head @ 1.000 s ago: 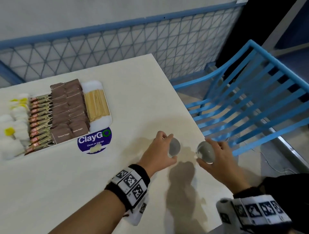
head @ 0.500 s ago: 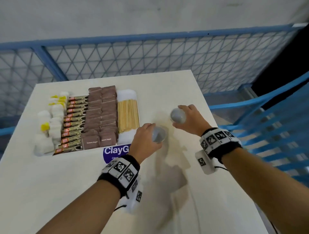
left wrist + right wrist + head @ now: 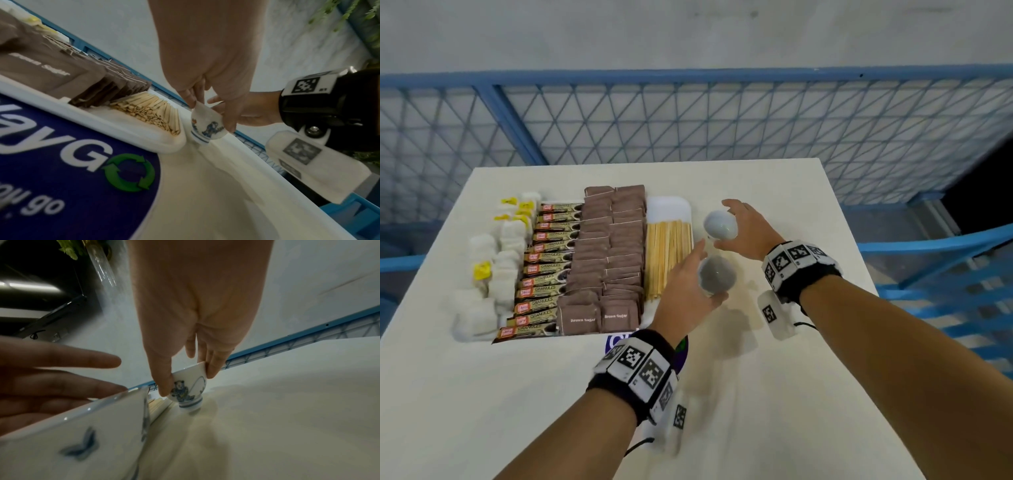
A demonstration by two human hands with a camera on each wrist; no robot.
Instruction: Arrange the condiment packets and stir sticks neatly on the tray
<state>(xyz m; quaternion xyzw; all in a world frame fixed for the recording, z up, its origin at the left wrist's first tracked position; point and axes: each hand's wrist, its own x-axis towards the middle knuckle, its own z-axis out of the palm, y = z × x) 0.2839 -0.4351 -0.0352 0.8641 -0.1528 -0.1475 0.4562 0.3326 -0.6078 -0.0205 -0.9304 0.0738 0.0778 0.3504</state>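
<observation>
Holding now: you grip a small painted cup in each hand, fingers curled round the rims from above.
Left hand (image 3: pixel 688 284): it clasps the near cup (image 3: pixel 716 275) at the centre of the head view, index finger stretched toward the sticks; its foot is just above the tabletop or barely touching, I cannot tell which.
Right hand (image 3: pixel 748 228): it pinches the far cup (image 3: pixel 720 225) between thumb and fingers, just above and right of the other; the right wrist view shows its foot on or almost on the table (image 3: pixel 808 205).
Change: a second ago both cups were low at the table's right edge, well apart from the tray; half a second ago they were nearer; now they sit just beside its right rim.
Meaning: you appear to be parking the cups next to the tray, likely a finishing touch.
Tray (image 3: pixel 667 205): left of centre, already filled.
Stir sticks (image 3: pixel 669 255): a tidy bundle at the tray's right end, just left of the cups.
Condiment packets: brown sugar packets (image 3: pixel 607 257) in two rows, granule sachets (image 3: pixel 544 263) beside them, white packets (image 3: pixel 493 270) at far left.
Sticker (image 3: pixel 61 162): a blue label under the tray's near edge.
</observation>
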